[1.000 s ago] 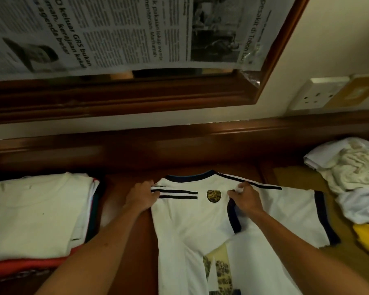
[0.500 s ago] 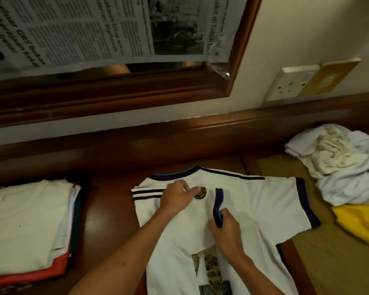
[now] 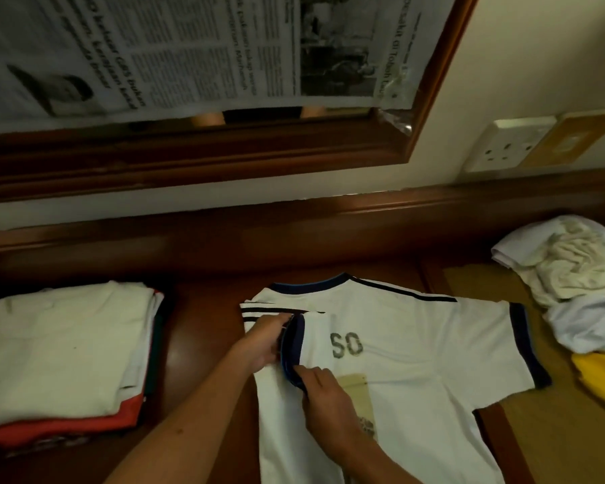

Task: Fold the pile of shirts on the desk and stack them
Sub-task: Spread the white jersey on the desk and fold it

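Shirts folded and stacked [image 3: 63,347] at left edge of surface [image 3: 203,372]. White jersey [image 3: 416,361] laid mid-surface, left sleeve folded inward, cuff pinched by left hand [image 3: 262,340] and right hand [image 3: 323,389]. Unfolded pile [image 3: 573,291] left at right edge.

light: dim, warm, yellowish | focus: soft overall; newspaper [image 3: 175,47] print smeared | edges: wide-angle bending

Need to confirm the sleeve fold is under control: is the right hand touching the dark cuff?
Touching. The head view shows the right hand with its fingers pinching the lower end of the dark cuff.
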Action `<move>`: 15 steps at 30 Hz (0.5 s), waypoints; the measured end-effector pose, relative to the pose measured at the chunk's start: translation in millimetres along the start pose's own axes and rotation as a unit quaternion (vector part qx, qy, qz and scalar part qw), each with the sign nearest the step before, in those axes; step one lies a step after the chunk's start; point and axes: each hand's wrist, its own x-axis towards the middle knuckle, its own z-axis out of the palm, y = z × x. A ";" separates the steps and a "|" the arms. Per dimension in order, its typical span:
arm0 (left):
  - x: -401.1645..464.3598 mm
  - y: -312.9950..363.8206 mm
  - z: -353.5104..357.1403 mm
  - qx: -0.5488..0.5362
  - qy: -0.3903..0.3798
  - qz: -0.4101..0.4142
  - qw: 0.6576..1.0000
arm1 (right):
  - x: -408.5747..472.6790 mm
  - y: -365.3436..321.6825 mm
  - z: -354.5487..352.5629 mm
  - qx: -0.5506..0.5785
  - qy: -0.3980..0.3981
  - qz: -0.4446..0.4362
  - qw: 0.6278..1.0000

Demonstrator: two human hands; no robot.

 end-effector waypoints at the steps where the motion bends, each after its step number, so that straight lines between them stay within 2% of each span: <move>1: -1.1 -5.2 -11.7 -0.044 -0.022 -0.020 0.999 | 3.4 -4.5 2.1 -0.011 -0.007 -0.015 1.000; 4: 1.8 -16.3 -36.3 -0.032 -0.042 -0.007 0.999 | 9.9 -17.6 4.9 -0.029 -0.048 -0.047 0.997; 8: 16.6 -20.1 -46.8 0.063 0.048 0.083 0.993 | 10.0 -20.6 12.5 -0.001 -0.098 -0.079 0.992; 11: 25.9 -20.6 -50.4 0.118 0.082 0.149 0.978 | 7.7 -19.8 11.1 0.014 -0.138 -0.118 0.983; 13: 22.3 -21.1 -48.2 0.227 0.140 0.244 0.932 | 3.4 -18.0 4.4 0.012 -0.109 -0.116 0.987; 14: 17.2 -23.4 -46.2 0.309 0.184 0.291 0.886 | 0.7 -15.9 0.1 0.019 -0.088 -0.099 0.991; 15: 11.2 -26.8 -43.9 0.392 0.224 0.340 0.825 | -3.1 -13.4 -4.3 0.028 -0.073 -0.074 0.994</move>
